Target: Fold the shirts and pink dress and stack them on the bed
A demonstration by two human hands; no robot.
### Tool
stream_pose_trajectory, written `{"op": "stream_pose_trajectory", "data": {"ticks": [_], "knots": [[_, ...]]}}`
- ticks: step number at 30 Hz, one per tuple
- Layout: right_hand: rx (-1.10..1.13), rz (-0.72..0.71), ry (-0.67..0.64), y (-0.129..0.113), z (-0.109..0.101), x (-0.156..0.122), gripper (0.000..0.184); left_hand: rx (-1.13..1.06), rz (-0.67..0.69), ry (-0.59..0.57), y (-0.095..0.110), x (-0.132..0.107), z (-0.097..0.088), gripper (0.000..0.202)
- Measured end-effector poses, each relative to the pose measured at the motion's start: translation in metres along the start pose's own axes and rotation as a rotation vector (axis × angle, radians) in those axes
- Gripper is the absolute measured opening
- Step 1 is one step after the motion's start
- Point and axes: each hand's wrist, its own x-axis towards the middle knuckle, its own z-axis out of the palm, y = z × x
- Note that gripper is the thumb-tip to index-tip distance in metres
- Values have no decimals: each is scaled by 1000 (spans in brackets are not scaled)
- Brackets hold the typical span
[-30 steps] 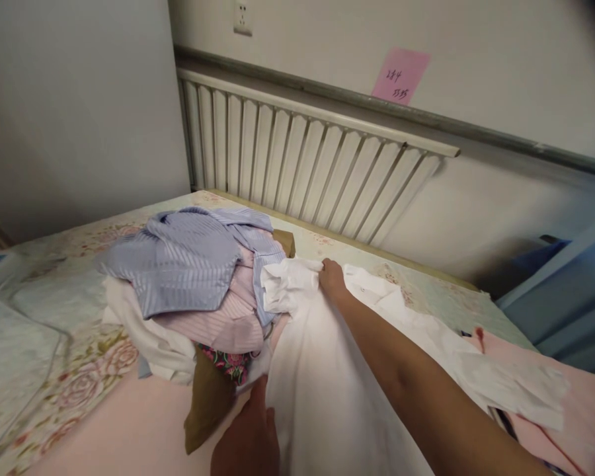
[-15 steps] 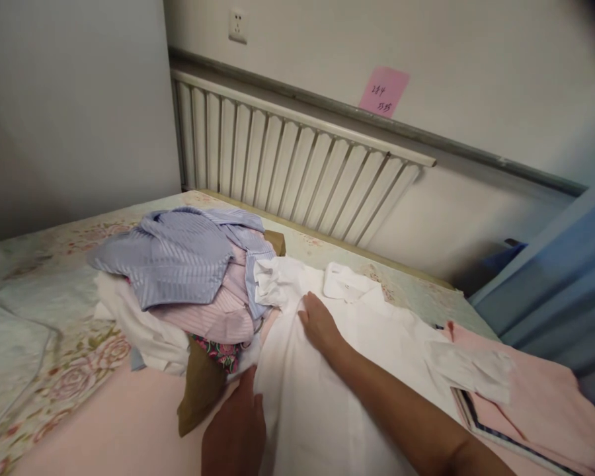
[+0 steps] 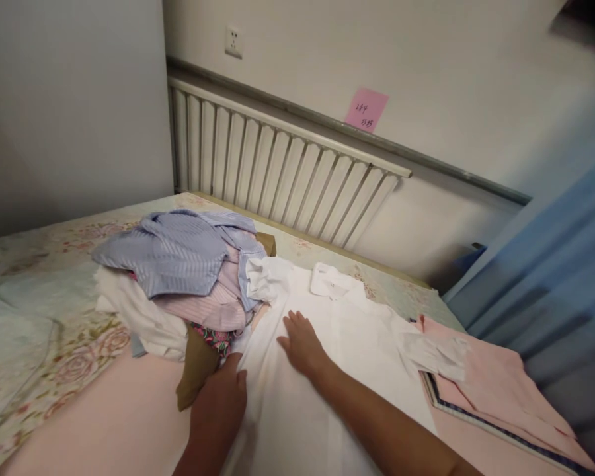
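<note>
A white short-sleeved shirt (image 3: 322, 390) with a collar lies spread out, front up, on a pink cloth. My right hand (image 3: 303, 347) rests on the shirt's chest, palm down, with its fingers apart. At the shirt's left side edge is my left hand (image 3: 221, 396), its thumb and forefinger closed about the fabric; the other fingers are mostly hidden. One ruffled sleeve (image 3: 265, 279) touches a heap of clothes, topped by a blue striped garment (image 3: 178, 248). The other sleeve (image 3: 439, 354) lies over folded pink clothing (image 3: 506, 380) on the right.
In the heap are a pink striped garment (image 3: 203, 311), a white garment (image 3: 143, 324) and an olive one (image 3: 196, 370). Pink cloth (image 3: 109, 410) covers part of the floral bedspread (image 3: 74, 363). A radiator (image 3: 277, 172) runs behind, and a blue curtain (image 3: 535, 277) hangs at right.
My right hand has shifted slightly down the shirt and its fingers have spread. My left hand stays at the side edge. The camera view has turned a little to the right.
</note>
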Motion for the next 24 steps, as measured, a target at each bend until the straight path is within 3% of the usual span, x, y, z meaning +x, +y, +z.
{"op": "stream_pose_trajectory", "data": {"ticks": [5,12,20,24], "knots": [[57,-103,1,-40,-4,-57,56,-73,74,48,-6,6,-2,36],[121,-166,-82,-68,-19,-108,63,-231,100,100,-10,9,-7,37],[167,-209,-100,-84,-15,-147,65,-111,103,98,-12,9,-6,41],[189,-205,-27,-68,-17,-180,59,-41,104,101,-18,8,-3,42]]}}
